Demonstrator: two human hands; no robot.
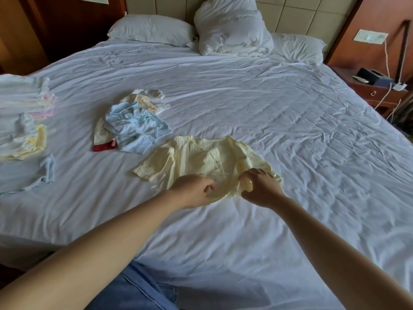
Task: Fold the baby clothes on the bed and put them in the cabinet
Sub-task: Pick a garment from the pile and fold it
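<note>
One pale yellow ribbed baby top (192,157) is pinched by left hand (193,191) and right hand (262,189).
Hem is partly hidden beneath them.

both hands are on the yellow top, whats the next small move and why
Probably pull the hem taut and lay it flat: the left hand and right hand pinch the bunched lower edge of the yellow baby top, and its right side lies rumpled.

Location: bedroom. Indicators: wide bed (245,104) with white sheet, pillows (152,30) against a padded headboard (297,14), wooden nightstand (377,92), wall switch plate (369,36).
</note>
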